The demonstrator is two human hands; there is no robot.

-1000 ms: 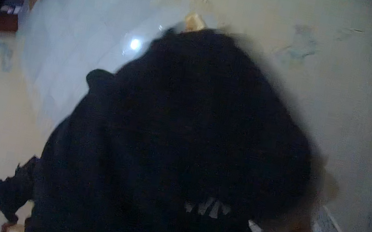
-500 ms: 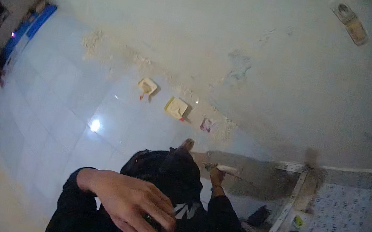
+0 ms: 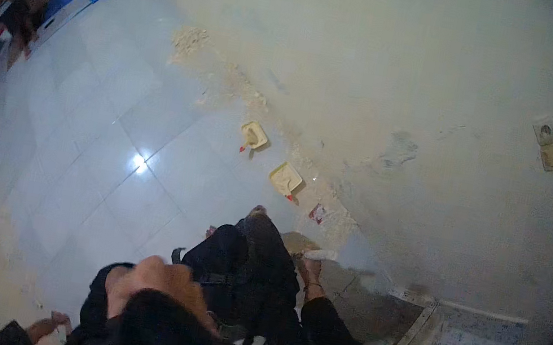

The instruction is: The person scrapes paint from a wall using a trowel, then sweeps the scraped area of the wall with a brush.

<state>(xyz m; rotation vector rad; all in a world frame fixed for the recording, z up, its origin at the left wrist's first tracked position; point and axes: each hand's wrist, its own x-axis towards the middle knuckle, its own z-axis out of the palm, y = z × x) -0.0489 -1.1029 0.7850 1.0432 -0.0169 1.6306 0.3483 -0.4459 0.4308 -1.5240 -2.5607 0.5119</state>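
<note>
Pale tool (image 3: pixel 322 255), whitish, elongated, lay nearer the person than the red-and-white packet (image 3: pixel 316 213); right hand's (image 3: pixel 308 271) fingers were wrapped round it; left hand (image 3: pixel 159 281), nearer and left of packet, blurred, finger state could not be told; half a second earlier it showed plainly, since then a dark shape (image 3: pixel 169 334) had partly covered it; counted: one tool, one packet, two cream trays (image 3: pixel 277 173) left of packet.

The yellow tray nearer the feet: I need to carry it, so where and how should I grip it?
Probably grip the tray by its left rim, coming from the left: it lies flat, tiled floor spreads there, and the wall rises to its right.
</note>
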